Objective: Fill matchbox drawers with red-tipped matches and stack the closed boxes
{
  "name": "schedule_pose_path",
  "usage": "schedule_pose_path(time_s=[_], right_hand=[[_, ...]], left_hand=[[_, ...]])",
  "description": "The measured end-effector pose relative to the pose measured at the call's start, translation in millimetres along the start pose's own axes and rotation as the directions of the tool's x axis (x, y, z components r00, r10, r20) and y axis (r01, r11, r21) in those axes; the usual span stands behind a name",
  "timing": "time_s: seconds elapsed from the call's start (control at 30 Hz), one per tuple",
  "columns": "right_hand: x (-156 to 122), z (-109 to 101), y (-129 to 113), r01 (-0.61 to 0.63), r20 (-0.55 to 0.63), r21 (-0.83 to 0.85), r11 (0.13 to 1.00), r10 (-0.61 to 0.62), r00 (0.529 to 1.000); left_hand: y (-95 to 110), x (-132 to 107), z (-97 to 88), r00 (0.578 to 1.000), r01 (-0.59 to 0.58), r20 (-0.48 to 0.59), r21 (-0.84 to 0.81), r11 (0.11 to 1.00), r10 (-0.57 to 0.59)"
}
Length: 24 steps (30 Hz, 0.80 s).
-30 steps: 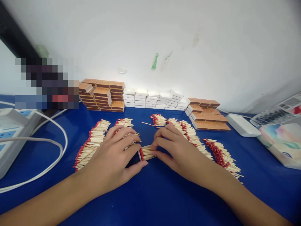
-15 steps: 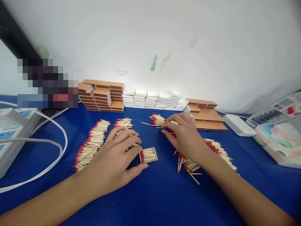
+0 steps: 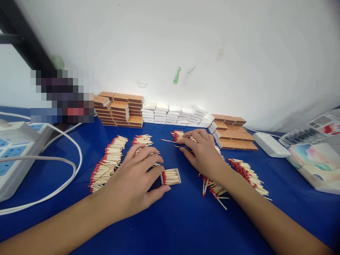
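My left hand [image 3: 140, 177] rests on the table with its thumb and index finger around the left end of a small white matchbox tray [image 3: 179, 180]. Red-headed matches [image 3: 171, 176] lie side by side in that tray, heads to the left. Over a heap of loose matches [image 3: 177, 134] farther back, my right hand [image 3: 200, 152] is bent down, thumb and index finger apart, the fingertips close to single matches. Its palm hides part of the heap. Another match pile [image 3: 145, 139] lies partly covered behind my left fingers.
Long match rows lie left [image 3: 111, 156] and right [image 3: 251, 177]. Along the wall stand brown matchboxes [image 3: 119, 106], white trays [image 3: 167, 115] and more brown boxes [image 3: 233, 132]. A power strip [image 3: 16, 152] with white cables is at left; a tissue pack [image 3: 313, 166] and white adapter [image 3: 271, 144] at right.
The view has shifted slightly, so the scene sits a little farther right. My right hand has moved a little left over the match heap. My left hand stays at the tray.
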State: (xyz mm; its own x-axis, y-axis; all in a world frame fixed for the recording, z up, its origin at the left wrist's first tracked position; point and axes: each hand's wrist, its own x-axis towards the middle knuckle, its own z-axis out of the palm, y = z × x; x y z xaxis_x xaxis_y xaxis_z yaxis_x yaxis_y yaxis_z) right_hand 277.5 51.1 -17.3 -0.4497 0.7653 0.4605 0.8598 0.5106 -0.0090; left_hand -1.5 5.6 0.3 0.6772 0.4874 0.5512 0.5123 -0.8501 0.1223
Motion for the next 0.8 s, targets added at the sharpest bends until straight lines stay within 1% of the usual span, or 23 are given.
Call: schedule_pose_path(time_s=[0.43, 0.6, 0.7, 0.8], right_hand=[[0, -1, 3, -0.012, -0.001, 0.030, 0.999, 0.012, 1.000], [-1, -3, 4, -0.003, 0.017, 0.032, 0.999, 0.003, 1.000], [-1, -11, 1, -0.002, -0.001, 0.086, 0.996, 0.002, 1.000], [0, -23, -9, 0.026, -0.002, 0.208, 0.978, -0.026, 1.000]], left_hand=[[1, 1, -0.9, 1.000, -0.006, -0.003, 0.015, 1.000, 0.006], [0, 1, -0.4, 1.000, -0.005, 0.003, 0.020, 1.000, 0.005], [-1, 0, -0.2, 1.000, 0.007, 0.000, 0.030, 1.000, -0.007], [-2, 0, -0.2, 0.999, 0.036, -0.015, 0.049, 0.998, -0.035]])
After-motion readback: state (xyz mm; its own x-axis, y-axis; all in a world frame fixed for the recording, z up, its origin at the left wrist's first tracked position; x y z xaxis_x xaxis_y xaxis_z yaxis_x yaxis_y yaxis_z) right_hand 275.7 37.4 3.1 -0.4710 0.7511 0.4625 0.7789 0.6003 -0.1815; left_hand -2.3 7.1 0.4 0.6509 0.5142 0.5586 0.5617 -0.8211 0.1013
